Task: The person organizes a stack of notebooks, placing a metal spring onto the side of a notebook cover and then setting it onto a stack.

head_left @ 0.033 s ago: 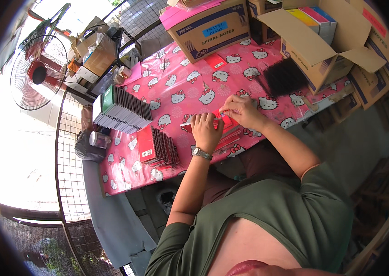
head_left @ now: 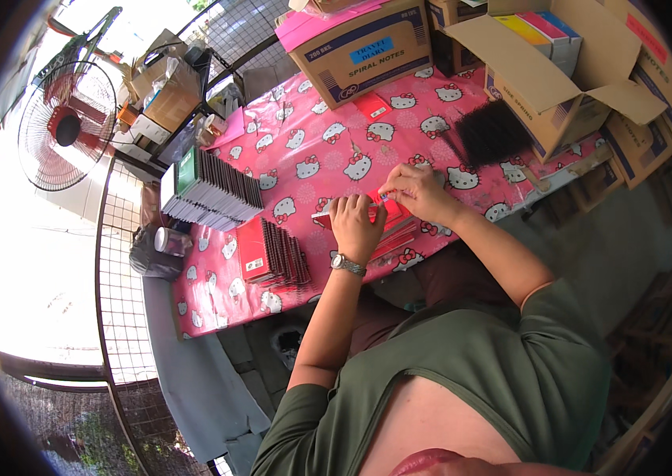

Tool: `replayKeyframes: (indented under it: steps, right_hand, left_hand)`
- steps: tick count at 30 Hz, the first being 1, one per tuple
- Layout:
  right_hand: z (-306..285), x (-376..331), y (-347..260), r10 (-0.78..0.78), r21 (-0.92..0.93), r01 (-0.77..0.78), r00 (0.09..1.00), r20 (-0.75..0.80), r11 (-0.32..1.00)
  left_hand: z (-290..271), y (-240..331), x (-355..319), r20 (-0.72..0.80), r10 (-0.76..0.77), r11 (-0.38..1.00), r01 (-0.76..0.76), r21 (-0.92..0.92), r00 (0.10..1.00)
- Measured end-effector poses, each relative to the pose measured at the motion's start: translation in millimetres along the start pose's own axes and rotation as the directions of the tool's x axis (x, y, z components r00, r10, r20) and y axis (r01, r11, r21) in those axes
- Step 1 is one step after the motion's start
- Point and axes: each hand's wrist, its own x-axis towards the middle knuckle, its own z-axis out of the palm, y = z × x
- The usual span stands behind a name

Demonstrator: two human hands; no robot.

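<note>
My left hand is closed around a small red notebook, tilted over the table, with much of it hidden by the fingers. Close beside it, my right hand pinches at the notebook's edge; whatever small thing sits in its fingertips is too little to make out. Under both hands lies a pile of red covers or notebooks. To the left stands a stack of red spiral notebooks, and behind that a taller stack of spiral notebooks with a green cover on top.
A pink patterned cloth covers the table. Black thin coils lie in a heap at right, beside an open carton. Another carton stands at the back, a red card before it. A fan is at far left.
</note>
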Motion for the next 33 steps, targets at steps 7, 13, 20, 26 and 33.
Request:
replayKeyframes:
  steps: [7, 13, 20, 26, 33]
  right_hand:
    - [-16, 14, 7, 0.057, 0.144, -0.096, 0.966, 0.254, 0.985]
    - [-38, 26, 5, 0.092, 0.203, -0.162, 0.944, 0.316, 0.966]
    - [-33, 19, 9, 0.074, 0.174, -0.162, 0.902, 0.425, 0.971]
    - [-31, 24, 23, 0.005, 0.149, -0.045, 0.966, 0.259, 0.988]
    - [-29, 22, 14, 0.063, 0.199, -0.106, 0.975, 0.212, 0.974]
  left_hand:
    - [-1, 0, 5, 0.083, 0.030, 0.999, -0.026, -0.048, 0.996]
    - [4, 6, 8, 0.088, 0.028, 0.999, -0.025, -0.033, 0.996]
    - [1, 4, 10, 0.150, -0.001, 1.000, 0.005, -0.026, 0.989]
    - [-1, 5, 10, 0.160, 0.011, 0.999, -0.006, -0.031, 0.987]
    - [-1, 0, 9, 0.156, 0.010, 0.999, -0.003, -0.047, 0.988]
